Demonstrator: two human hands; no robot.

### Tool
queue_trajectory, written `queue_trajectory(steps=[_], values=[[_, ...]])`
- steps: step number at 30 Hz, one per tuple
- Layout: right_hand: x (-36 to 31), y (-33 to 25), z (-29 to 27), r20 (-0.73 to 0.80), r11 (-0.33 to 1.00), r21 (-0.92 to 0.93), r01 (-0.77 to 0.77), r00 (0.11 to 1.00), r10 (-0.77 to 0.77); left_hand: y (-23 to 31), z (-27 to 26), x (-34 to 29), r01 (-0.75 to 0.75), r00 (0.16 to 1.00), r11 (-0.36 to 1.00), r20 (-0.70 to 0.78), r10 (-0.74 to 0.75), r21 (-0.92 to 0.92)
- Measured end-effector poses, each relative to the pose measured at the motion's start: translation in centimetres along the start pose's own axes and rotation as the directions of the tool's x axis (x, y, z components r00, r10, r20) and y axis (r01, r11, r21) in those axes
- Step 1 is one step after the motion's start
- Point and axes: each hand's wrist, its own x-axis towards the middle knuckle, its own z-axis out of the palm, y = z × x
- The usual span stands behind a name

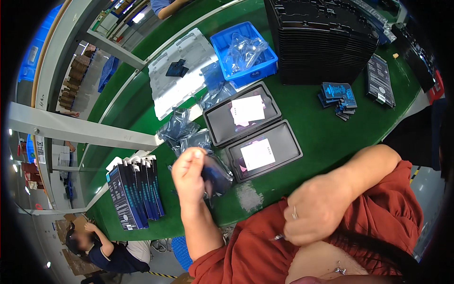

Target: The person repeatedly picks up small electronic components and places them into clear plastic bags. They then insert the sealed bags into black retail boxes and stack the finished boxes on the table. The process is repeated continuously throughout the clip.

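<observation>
My left hand point(188, 176) is raised over the table's near edge, its thumb and fingers pressed together. Right beside its fingers is a dark item in a clear plastic bag point(219, 177); blur hides whether the hand grips it. My right hand point(314, 210), with a ring on one finger, is curled in front of my chest. What it holds, if anything, is hidden. Ahead of my hands lie two black trays, the far one point(218, 124) and the near one point(290, 150). Each has a white card on it, the far card point(249, 110) and the near card point(258, 155).
Left stands a row of dark blue boxes point(135, 194). Behind the trays are crumpled plastic bags point(182, 130), a pale moulded tray point(163, 92) and a blue bin point(255, 75). A tall stack of black trays point(321, 52) and blue packets point(341, 97) stand right.
</observation>
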Motion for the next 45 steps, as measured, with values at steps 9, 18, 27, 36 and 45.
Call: queue_trajectory(steps=[9,18,27,36,45], values=[[0.9,13.2,-4.9,-0.469,0.516,-0.733,-0.443,0.879,0.088,0.3,2.3,-0.4,-0.224,0.974,0.973,0.041,0.222,0.056],[2.3,12.4,-1.1,-0.427,0.633,-0.495,-0.595,0.801,0.419,-0.7,2.3,-0.8,-0.239,0.97,0.95,0.004,0.244,0.202],[-0.4,5.5,1.3,0.082,0.515,0.403,-0.756,0.591,0.803,0.1,3.9,-1.5,-0.329,0.944,0.858,0.133,0.301,0.395],[-1.0,4.1,1.7,-0.188,0.726,0.311,-0.614,0.709,0.68,0.4,4.6,-1.8,-0.273,0.961,0.867,0.077,0.266,0.417],[-1.4,4.4,1.8,-0.169,0.643,0.422,-0.639,0.641,0.749,0.1,5.0,-1.7,-0.313,0.948,0.847,0.086,0.307,0.428]])
